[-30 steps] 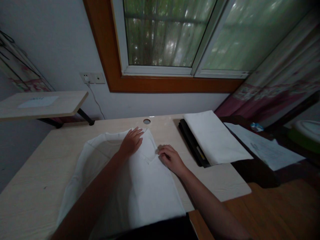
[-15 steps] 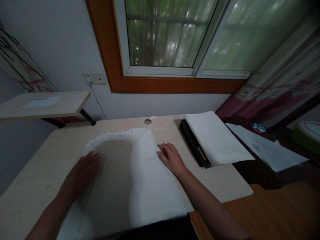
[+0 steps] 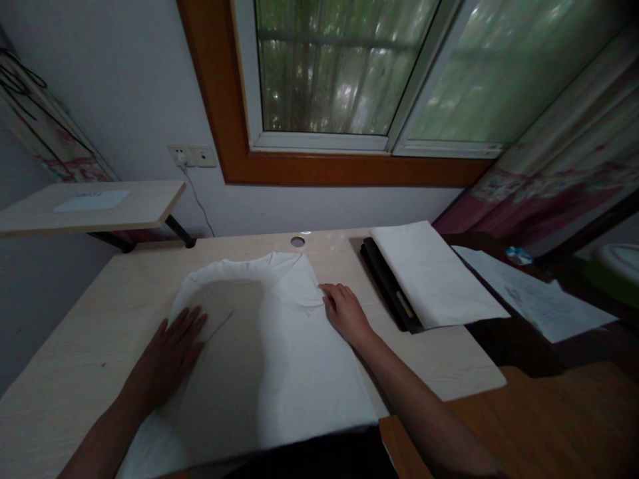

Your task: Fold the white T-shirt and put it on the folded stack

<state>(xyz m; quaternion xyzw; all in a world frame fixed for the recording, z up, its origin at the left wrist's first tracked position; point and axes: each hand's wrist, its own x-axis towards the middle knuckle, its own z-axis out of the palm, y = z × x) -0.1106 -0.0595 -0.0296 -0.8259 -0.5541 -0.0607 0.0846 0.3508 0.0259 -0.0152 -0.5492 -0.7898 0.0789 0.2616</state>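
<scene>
A white T-shirt [image 3: 304, 359] lies spread on the desk, its collar pointing toward the wall and its sleeve parts turned inward over the body. My left hand [image 3: 172, 356] rests flat on the left side of the shirt beside the turned-in sleeve, fingers stretched out. At the opposite side, my right hand [image 3: 347, 313] has its fingers bent together at the shirt's edge below the shoulder, apparently pinching the cloth. The thumb tip is partly hidden. A shadow covers the shirt's left half.
The pale wooden desk [image 3: 74, 332] stands against the wall under a window. To the right lie black folders [image 3: 387, 286] beneath a white sheet [image 3: 434, 279], with more paper [image 3: 534, 293] beyond. A raised shelf [image 3: 144, 206] is at the left. A cable hole [image 3: 297, 242] is at the back.
My left hand has settled flat, its fingers now clear instead of blurred. My right hand's thumb and forefinger have come closer together at the shirt's edge. The view has shifted slightly.
</scene>
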